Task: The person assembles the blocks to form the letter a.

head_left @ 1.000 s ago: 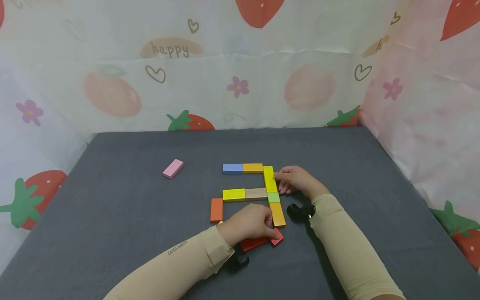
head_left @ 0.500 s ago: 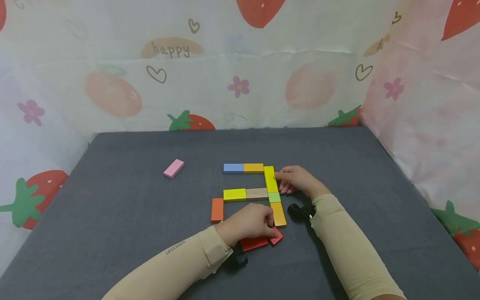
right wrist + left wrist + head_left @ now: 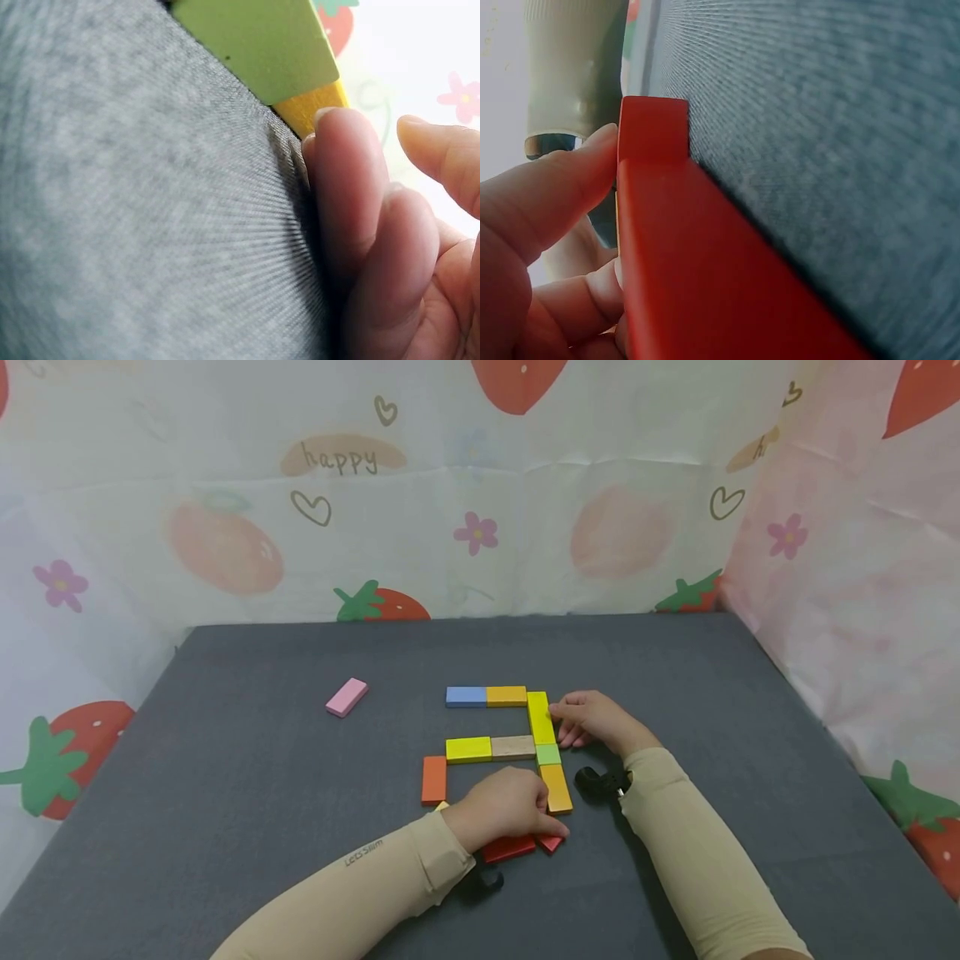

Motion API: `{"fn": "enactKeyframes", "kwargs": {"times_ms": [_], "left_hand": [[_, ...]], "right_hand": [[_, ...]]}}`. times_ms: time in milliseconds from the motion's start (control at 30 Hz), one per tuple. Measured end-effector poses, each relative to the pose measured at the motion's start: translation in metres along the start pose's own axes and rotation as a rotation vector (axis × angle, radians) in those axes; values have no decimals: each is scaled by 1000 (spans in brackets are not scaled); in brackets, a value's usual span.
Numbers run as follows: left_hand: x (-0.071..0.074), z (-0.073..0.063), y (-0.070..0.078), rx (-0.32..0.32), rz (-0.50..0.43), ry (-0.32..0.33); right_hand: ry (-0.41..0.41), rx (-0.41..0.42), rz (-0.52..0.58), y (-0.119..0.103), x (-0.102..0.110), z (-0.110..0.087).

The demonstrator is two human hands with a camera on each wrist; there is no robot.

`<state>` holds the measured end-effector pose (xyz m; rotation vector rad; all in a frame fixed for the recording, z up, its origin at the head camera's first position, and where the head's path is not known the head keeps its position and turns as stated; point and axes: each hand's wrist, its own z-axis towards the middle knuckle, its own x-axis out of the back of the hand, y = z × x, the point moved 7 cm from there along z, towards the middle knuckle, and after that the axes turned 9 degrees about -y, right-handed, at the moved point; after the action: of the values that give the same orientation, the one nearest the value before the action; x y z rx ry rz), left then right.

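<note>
My left hand (image 3: 504, 810) reaches over the near side of a flat layout of coloured wooden blocks. Its thumb lies over a small red block (image 3: 551, 844), which meets a longer red block (image 3: 510, 849). The left wrist view shows the thumb tip at the top edge of the small red block (image 3: 654, 127), apart from the other fingers. On the right side, fingertips of my right hand (image 3: 597, 722) touch the long yellow block (image 3: 540, 718). Below that come a green block (image 3: 547, 754) and an amber block (image 3: 556, 789). The right thumb stands away from its fingers.
A blue block (image 3: 466, 697) and an amber one form the back row. Yellow (image 3: 468, 750) and plain wood (image 3: 513, 747) blocks make the middle row, beside an orange block (image 3: 433, 781). A pink block (image 3: 347, 697) lies apart at the left on the grey cloth (image 3: 225, 760).
My left thumb has slid slightly right and covers more of the small red block. The right hand has stayed in place.
</note>
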<state>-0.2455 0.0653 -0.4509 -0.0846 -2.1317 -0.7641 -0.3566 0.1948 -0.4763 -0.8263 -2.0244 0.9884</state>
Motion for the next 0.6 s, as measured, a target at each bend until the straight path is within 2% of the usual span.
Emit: {"fn": "enactKeyframes", "kwargs": {"times_ms": [200,367,600], "left_hand": [[0,0,-1,11,-7,1],[1,-2,-1,-3,-23,3],[1,-3,-2,-52,-48,-50]], "right_hand": [[-2,1,-3,1,1,1],[0,-4,-4,1,1,2],[6,-8,4,2,1,2]]}}
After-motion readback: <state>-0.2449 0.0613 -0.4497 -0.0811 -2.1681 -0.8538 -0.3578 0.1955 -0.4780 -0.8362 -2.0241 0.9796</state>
